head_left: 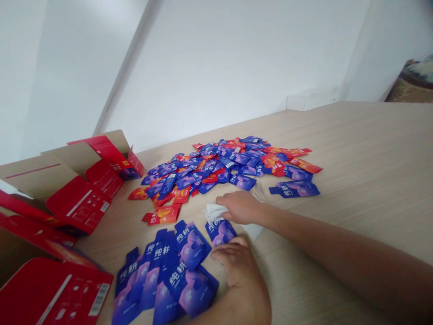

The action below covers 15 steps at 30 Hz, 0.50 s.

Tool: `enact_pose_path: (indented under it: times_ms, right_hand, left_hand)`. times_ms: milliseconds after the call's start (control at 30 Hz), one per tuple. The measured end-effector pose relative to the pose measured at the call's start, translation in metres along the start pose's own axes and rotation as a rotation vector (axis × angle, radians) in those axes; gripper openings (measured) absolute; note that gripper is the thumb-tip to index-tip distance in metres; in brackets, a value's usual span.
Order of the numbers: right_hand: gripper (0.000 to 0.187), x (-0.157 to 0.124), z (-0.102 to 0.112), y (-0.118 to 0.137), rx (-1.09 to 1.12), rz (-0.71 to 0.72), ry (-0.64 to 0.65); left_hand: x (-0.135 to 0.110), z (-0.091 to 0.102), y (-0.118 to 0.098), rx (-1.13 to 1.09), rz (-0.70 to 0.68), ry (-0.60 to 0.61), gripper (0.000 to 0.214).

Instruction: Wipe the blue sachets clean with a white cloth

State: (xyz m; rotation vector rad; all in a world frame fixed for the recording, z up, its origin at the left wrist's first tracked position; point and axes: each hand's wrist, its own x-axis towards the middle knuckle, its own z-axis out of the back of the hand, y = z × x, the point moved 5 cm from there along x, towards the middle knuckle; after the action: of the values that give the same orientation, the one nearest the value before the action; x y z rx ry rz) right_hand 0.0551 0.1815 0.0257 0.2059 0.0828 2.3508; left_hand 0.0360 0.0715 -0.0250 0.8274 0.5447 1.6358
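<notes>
In my right hand [241, 206] is a bunched white cloth [215, 211], which covers part of the top end of a blue-purple pouch [221, 232]. My left hand [233, 259] has its fingers closed on the lower edge of that same pouch, which lies on the table. Part of the cloth also shows below my right wrist. Left of my hands, several blue-purple pouches [193, 289] with white lettering lie overlapping, face up.
Beyond my hands spreads a heap of blue and red pouches [209, 167]. A single red pouch [164, 215] and a single blue pouch [299, 188] lie at its near edge. Open red boxes [83, 203] stand at the left. A white box [311, 100] sits against the wall.
</notes>
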Motion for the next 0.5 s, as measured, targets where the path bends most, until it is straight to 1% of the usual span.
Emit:
enact_pose_path:
  times_ms: [100,167,233,300,367,500]
  right_hand:
    - [0.034,-0.004,0.004,0.019,0.043,0.098,-0.007]
    - [0.034,-0.007,0.0,0.032,0.062,0.181,0.04]
    - [0.034,-0.008,-0.007,0.039,0.07,0.23,0.103]
    - [0.036,-0.007,-0.014,0.037,0.068,0.217,0.131]
    - [0.038,-0.003,-0.018,0.027,0.058,0.158,0.108]
    - [0.035,0.002,-0.013,0.002,0.005,0.029,0.037]
  left_hand:
    - [0.002,-0.001,-0.001,-0.016,0.005,0.003,0.032]
    - [0.004,-0.004,-0.003,-0.034,0.014,0.018,0.033]
    - [0.005,-0.007,-0.005,-0.049,0.02,0.043,0.033]
    - [0.005,-0.007,-0.005,-0.062,0.014,0.058,0.034]
    - [0.004,-0.006,-0.004,-0.061,0.004,0.054,0.034]
    - [0.001,-0.002,-0.002,-0.008,-0.017,0.021,0.031]
